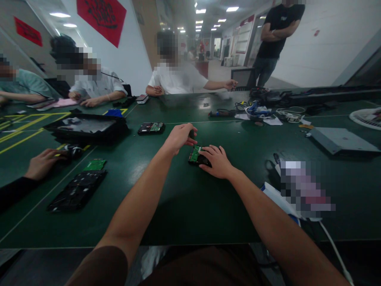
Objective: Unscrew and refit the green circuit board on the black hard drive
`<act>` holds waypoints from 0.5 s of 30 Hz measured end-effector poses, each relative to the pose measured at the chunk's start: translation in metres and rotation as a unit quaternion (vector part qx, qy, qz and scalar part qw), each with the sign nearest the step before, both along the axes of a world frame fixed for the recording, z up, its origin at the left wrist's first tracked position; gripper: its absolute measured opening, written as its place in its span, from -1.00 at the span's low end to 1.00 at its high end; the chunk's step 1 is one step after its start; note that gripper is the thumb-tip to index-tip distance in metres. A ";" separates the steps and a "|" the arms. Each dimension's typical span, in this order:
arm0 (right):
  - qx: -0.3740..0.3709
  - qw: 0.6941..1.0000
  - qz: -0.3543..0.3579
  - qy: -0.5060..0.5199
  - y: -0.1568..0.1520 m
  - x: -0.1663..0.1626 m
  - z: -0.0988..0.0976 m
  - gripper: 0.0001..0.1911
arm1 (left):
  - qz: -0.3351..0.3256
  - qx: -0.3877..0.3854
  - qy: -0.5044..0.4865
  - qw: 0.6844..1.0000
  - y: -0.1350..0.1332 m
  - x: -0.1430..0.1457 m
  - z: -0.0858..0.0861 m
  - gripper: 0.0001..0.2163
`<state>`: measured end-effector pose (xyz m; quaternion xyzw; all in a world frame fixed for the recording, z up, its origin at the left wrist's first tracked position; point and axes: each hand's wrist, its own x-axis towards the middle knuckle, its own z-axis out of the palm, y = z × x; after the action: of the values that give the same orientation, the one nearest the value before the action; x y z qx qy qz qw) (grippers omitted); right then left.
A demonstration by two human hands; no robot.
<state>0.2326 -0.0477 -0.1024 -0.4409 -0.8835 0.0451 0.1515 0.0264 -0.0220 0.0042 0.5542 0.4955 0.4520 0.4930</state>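
A small black hard drive with a green circuit board (195, 155) lies on the dark green table (184, 198) in front of me. My right hand (217, 162) rests on its right side, fingers curled over it and holding it down. My left hand (179, 138) hovers just above and behind the drive, fingers closed round a small dark object that I cannot make out.
Another drive (151, 128) lies farther back. A black tray (86, 128) and a black frame with a green board (77, 190) sit at left, next to a co-worker's hand (43, 163). Cables and tools (258, 111) clutter the back right. Several people sit opposite.
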 end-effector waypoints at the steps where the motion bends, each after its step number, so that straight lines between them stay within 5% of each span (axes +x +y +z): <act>1: 0.000 1.000 -0.002 -0.001 0.000 0.000 0.000 -0.35 | 0.009 0.005 0.002 1.000 0.000 0.001 0.000 -0.76; 15: -0.001 1.000 -0.005 -0.002 0.000 0.000 0.000 -0.36 | -0.085 -0.062 -0.065 0.992 -0.001 0.002 -0.002 -0.79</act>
<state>0.2326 -0.0481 -0.1027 -0.4456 -0.8816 0.0445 0.1495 0.0285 -0.0230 0.0023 0.5323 0.4408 0.4119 0.5939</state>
